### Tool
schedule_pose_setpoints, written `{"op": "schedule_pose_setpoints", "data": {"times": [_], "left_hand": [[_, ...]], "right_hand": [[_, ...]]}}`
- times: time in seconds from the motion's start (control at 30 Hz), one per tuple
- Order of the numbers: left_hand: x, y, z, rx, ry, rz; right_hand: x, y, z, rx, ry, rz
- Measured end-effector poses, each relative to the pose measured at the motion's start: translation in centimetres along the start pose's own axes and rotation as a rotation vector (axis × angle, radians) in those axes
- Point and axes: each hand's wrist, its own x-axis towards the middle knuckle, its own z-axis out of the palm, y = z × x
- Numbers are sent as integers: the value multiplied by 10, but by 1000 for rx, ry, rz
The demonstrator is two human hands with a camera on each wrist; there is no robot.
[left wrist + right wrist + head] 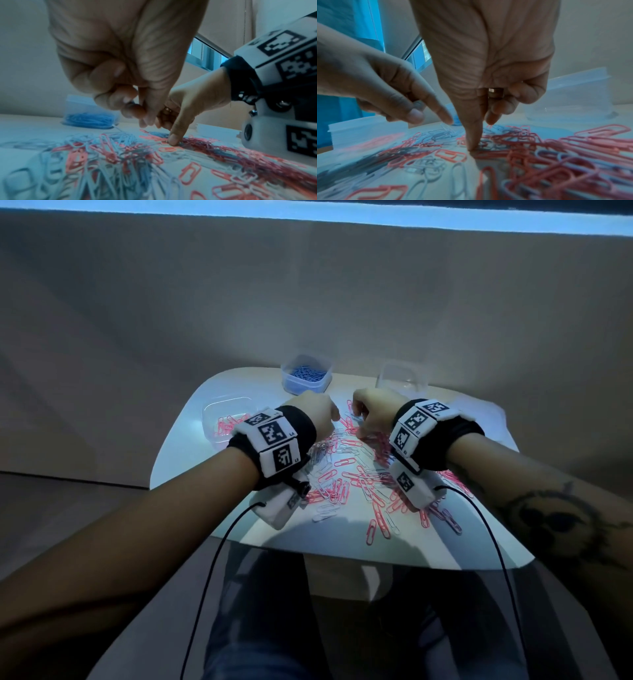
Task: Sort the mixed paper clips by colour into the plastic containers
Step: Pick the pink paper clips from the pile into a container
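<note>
A mixed pile of pink, white and bluish paper clips (pixel 356 470) is spread over the small white table (pixel 205 392). My left hand (pixel 325 414) hovers at the pile's far edge. In the right wrist view its forefinger (pixel 443 115) points down, and its thumb and curled fingers pinch a small grey-blue clip (pixel 418 105). My right hand (pixel 359 419) is close beside it. The right thumb (pixel 471 144) presses straight down on the clips, with the forefinger just behind and the other fingers curled. Both hands also show in the left wrist view, the left hand (pixel 145 119) and the right thumb (pixel 173 139).
Three clear plastic containers stand on the far side of the table. One holds blue clips (pixel 306 373) at the back middle, one holds pink clips (pixel 227 419) at the left, and one (pixel 400 376) at the back right looks empty. Cables hang off the near edge.
</note>
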Motion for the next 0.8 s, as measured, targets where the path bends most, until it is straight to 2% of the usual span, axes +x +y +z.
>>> {"op": "schedule_pose_setpoints", "data": {"times": [0.07, 0.23, 0.37, 0.7, 0.8], "left_hand": [[1, 3, 1, -21, -13, -2], [5, 13, 2, 119, -141, -19], [3, 13, 1, 36, -167, -2], [-1, 3, -6, -143, -10, -68], [0, 0, -5, -219, 15, -100]], "right_hand": [[0, -1, 0, 0, -4, -8], [0, -2, -3, 36, -39, -39], [0, -2, -1, 50, -27, -51], [1, -8, 2, -77, -5, -63], [2, -5, 1, -45, -15, -66]]}}
